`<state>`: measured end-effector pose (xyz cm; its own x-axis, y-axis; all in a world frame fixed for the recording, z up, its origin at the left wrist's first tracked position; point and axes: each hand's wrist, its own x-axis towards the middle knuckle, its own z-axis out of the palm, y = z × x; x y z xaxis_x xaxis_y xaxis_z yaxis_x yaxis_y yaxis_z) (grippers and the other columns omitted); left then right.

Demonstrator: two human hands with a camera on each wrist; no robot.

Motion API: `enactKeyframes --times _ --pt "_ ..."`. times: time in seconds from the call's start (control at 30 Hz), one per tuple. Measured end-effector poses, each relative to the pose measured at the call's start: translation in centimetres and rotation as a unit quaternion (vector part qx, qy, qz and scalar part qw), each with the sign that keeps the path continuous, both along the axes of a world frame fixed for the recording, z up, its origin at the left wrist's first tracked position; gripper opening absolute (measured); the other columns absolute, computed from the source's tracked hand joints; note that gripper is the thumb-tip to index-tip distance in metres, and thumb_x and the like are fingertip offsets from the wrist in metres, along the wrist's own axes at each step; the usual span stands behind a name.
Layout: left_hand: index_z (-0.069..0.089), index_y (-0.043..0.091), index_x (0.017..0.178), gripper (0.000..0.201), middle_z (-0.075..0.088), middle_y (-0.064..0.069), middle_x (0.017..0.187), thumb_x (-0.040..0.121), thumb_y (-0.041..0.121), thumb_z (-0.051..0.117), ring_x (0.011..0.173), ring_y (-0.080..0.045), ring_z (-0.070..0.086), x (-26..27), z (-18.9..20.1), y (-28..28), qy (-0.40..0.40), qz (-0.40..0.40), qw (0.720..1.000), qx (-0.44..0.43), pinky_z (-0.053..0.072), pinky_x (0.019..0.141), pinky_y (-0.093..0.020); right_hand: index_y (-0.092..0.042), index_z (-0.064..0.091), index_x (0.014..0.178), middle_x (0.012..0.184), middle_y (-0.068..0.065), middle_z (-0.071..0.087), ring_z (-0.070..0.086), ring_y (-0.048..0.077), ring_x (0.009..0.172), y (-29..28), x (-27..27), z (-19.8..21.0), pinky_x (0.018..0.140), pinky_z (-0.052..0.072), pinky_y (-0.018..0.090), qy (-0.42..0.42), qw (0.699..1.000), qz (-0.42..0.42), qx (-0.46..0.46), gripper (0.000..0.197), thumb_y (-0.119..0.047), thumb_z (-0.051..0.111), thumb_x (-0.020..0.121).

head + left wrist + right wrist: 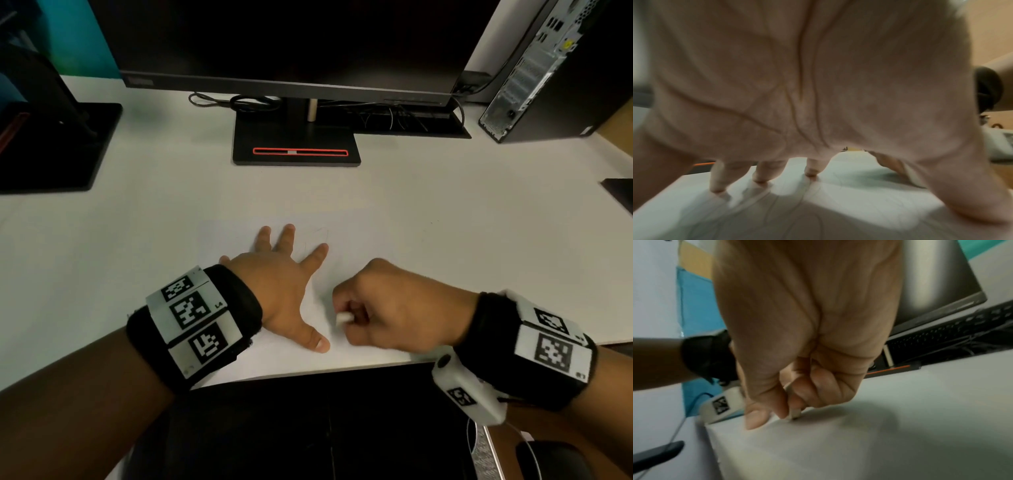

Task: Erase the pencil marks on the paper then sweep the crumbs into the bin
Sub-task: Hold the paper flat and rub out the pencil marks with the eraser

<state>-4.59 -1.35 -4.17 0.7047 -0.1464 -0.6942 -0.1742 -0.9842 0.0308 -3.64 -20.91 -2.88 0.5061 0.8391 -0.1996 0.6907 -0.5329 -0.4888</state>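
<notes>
Lower centre-left of the head view: the left hand point(279, 274) lies flat, fingers spread, pressing the paper point(359, 240) onto the white bench point(137, 222). Immediately right of it, the right hand point(387, 308) is curled and pinches a small white eraser point(343, 318); in the right wrist view the eraser tip point(795, 414) touches the paper. Pencil marks point(317, 240) are faint, just beyond the left fingers. The paper edges are hard to make out against the bench.
</notes>
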Motion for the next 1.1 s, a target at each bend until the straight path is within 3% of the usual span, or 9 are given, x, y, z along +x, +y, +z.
enactKeyframes --times 0.07,0.2,0.33,0.4,0.5,0.63,0.8,0.93,1.1 --pt "-0.034 0.048 0.146 0.142 -0.042 -0.004 0.158 0.054 0.092 0.065 0.147 -0.039 -0.032 0.1 0.0 0.0 0.0 -0.001 1.0 0.0 0.027 0.113 -0.068 -0.014 0.06 0.07 0.056 -0.004 0.055 0.051 0.014 0.057 -0.3 0.2 0.2 0.055 0.04 0.017 0.023 1.0 0.008 -0.016 0.014 -0.018 0.067 0.081" --pt "-0.034 0.047 0.146 0.142 -0.042 -0.004 0.157 0.055 0.092 0.064 0.147 -0.039 -0.032 0.1 0.3 -0.2 0.004 -0.002 1.0 0.006 0.026 0.113 -0.069 -0.018 0.055 0.065 0.052 -0.006 0.048 0.047 0.011 0.053 -0.8 1.8 0.1 0.053 0.034 0.014 -0.044 0.998 -0.05 -0.005 0.021 -0.021 0.065 0.083" --pt "-0.034 0.048 0.146 0.142 -0.043 -0.004 0.157 0.054 0.092 0.065 0.147 -0.039 -0.032 0.1 0.2 -0.2 0.003 -0.001 1.0 0.007 0.027 0.113 -0.068 -0.014 0.059 0.069 0.055 -0.005 0.053 0.05 0.015 0.055 -0.1 -0.5 0.1 0.055 0.039 0.017 0.014 1.0 0.022 -0.001 0.016 -0.018 0.068 0.081" --pt "-0.034 0.047 0.146 0.142 -0.043 -0.004 0.157 0.055 0.092 0.065 0.147 -0.038 -0.032 0.1 0.2 -0.2 0.004 -0.001 1.0 0.008 0.027 0.113 -0.068 -0.014 0.058 0.068 0.053 -0.006 0.052 0.049 0.013 0.053 -0.5 0.2 0.3 0.054 0.038 0.015 0.034 0.999 0.006 -0.011 0.018 -0.017 0.069 0.082" --pt "-0.034 0.047 0.147 0.142 -0.042 -0.004 0.158 0.054 0.093 0.064 0.147 -0.039 -0.032 0.1 0.2 -0.1 0.001 -0.005 1.0 0.006 0.028 0.113 -0.069 -0.016 0.055 0.066 0.053 -0.004 0.05 0.047 0.014 0.053 -0.8 1.2 0.2 0.053 0.037 0.017 -0.016 0.999 -0.033 -0.004 0.021 -0.019 0.067 0.083" --pt "-0.034 0.048 0.146 0.143 -0.042 -0.004 0.158 0.053 0.093 0.064 0.147 -0.039 -0.032 0.1 0.1 0.0 0.001 -0.005 1.0 0.004 0.027 0.113 -0.069 -0.015 0.061 0.072 0.057 -0.005 0.056 0.053 0.012 0.056 -0.2 -1.0 0.2 0.055 0.043 0.019 0.03 0.999 0.033 -0.009 0.013 -0.02 0.069 0.081" --pt "-0.035 0.047 0.146 0.142 -0.043 -0.004 0.157 0.055 0.092 0.064 0.147 -0.039 -0.033 0.0 0.3 -0.1 0.005 -0.004 1.0 0.004 0.027 0.113 -0.069 -0.015 0.057 0.067 0.053 -0.005 0.051 0.049 0.013 0.054 -0.9 1.1 0.3 0.053 0.037 0.016 0.0 1.0 -0.026 -0.007 0.019 -0.019 0.068 0.082" --pt "-0.035 0.048 0.145 0.142 -0.043 -0.003 0.157 0.054 0.092 0.066 0.146 -0.038 -0.034 0.0 0.2 -0.1 0.005 -0.002 1.0 0.004 0.027 0.113 -0.069 -0.014 0.062 0.073 0.059 -0.004 0.058 0.054 0.014 0.058 -0.2 -0.9 0.1 0.055 0.042 0.019 0.037 0.999 0.031 -0.013 0.012 -0.02 0.069 0.081" --pt "-0.034 0.047 0.146 0.142 -0.043 -0.003 0.157 0.055 0.092 0.065 0.146 -0.038 -0.033 0.0 0.3 0.0 0.003 -0.004 1.0 0.001 0.027 0.113 -0.069 -0.014 0.056 0.065 0.052 -0.004 0.05 0.047 0.013 0.052 -0.7 1.5 0.2 0.052 0.038 0.018 -0.002 0.999 -0.034 -0.001 0.021 -0.019 0.067 0.082"
